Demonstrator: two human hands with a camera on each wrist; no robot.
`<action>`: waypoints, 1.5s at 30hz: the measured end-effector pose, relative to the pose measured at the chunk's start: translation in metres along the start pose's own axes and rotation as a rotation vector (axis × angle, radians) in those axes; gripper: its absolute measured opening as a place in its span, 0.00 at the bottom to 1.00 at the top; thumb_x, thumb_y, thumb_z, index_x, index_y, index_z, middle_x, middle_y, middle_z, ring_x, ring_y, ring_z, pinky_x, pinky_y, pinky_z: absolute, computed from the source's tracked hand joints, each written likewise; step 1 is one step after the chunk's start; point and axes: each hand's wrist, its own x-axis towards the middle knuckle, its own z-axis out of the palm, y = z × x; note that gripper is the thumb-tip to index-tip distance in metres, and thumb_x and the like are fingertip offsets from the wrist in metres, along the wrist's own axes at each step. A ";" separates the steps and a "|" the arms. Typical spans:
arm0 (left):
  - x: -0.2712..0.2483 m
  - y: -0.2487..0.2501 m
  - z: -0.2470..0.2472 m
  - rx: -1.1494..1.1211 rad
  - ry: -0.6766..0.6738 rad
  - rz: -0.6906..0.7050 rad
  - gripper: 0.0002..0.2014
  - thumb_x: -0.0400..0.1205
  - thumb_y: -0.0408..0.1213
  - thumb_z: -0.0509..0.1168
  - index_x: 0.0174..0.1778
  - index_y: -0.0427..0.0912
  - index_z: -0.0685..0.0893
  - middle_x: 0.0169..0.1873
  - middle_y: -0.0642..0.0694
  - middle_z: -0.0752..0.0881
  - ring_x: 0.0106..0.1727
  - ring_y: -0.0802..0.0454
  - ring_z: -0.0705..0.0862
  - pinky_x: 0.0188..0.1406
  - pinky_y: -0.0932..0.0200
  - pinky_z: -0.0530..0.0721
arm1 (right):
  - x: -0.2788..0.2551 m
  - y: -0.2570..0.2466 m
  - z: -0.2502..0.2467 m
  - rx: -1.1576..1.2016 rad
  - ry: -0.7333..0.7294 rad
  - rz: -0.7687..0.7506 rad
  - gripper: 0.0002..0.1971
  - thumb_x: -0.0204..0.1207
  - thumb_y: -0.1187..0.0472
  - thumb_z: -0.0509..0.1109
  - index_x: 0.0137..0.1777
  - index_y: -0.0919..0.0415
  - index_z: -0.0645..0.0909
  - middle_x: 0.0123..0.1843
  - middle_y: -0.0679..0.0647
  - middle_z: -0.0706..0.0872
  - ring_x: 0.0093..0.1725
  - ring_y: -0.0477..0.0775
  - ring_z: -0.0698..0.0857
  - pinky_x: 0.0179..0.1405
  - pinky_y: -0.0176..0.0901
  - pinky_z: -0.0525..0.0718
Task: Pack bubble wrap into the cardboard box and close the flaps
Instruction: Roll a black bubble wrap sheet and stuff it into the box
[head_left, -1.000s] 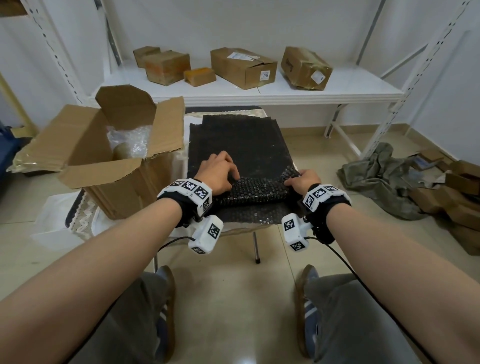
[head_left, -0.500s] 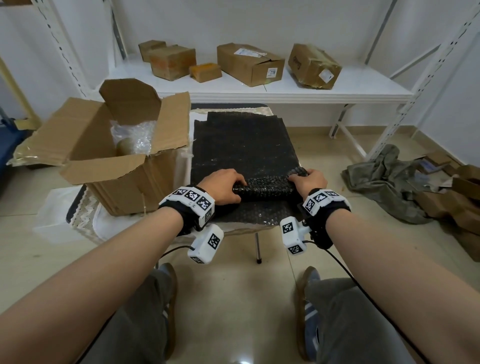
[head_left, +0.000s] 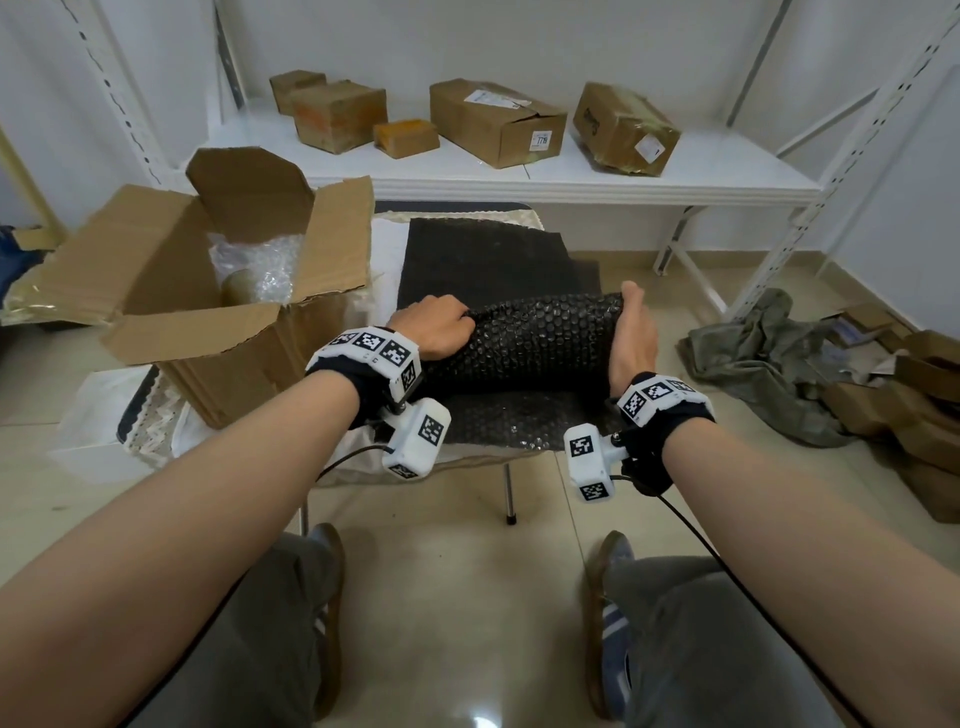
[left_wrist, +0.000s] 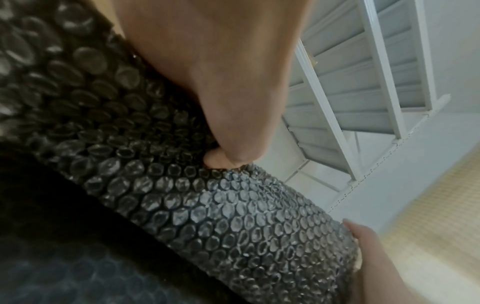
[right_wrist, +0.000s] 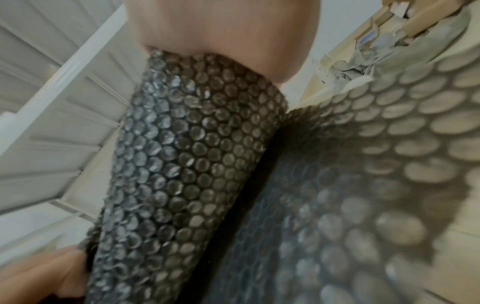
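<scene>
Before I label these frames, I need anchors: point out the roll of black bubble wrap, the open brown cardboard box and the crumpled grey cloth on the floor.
Roll of black bubble wrap (head_left: 524, 345), head view, middle of the roll.
Open brown cardboard box (head_left: 249, 374), head view, front wall.
Crumpled grey cloth (head_left: 763, 358), head view, centre folds.

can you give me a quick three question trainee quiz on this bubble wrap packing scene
1. True or false: all four flaps of the large brown cardboard box are closed.
2. Multiple choice: the dark bubble wrap roll is held by A) the left hand only, B) the right hand only, C) both hands.
3. Fill in: inside the box lies clear ____ wrap.

Key: 1 false, the flaps stand open. 2 C, one hand at each end of the roll. 3 bubble.
</scene>
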 end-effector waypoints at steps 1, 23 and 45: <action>0.002 -0.001 0.000 0.016 -0.001 -0.008 0.16 0.86 0.45 0.51 0.52 0.44 0.83 0.60 0.37 0.85 0.60 0.35 0.83 0.50 0.49 0.77 | 0.000 0.001 -0.002 0.018 -0.052 0.001 0.27 0.77 0.32 0.58 0.57 0.54 0.81 0.60 0.50 0.84 0.61 0.52 0.81 0.68 0.49 0.74; 0.026 -0.021 0.016 -0.313 0.278 -0.398 0.39 0.75 0.52 0.72 0.77 0.39 0.64 0.71 0.36 0.76 0.73 0.35 0.74 0.70 0.39 0.75 | 0.023 0.035 -0.007 -0.432 -0.003 -0.008 0.10 0.74 0.56 0.70 0.53 0.58 0.78 0.51 0.56 0.83 0.50 0.56 0.80 0.48 0.39 0.72; 0.011 -0.046 0.045 -0.889 0.490 -0.430 0.19 0.77 0.52 0.64 0.56 0.45 0.87 0.51 0.48 0.89 0.54 0.48 0.85 0.58 0.55 0.81 | 0.020 0.049 -0.007 -0.212 0.145 -0.093 0.13 0.79 0.57 0.68 0.58 0.63 0.85 0.54 0.59 0.89 0.57 0.60 0.85 0.55 0.40 0.77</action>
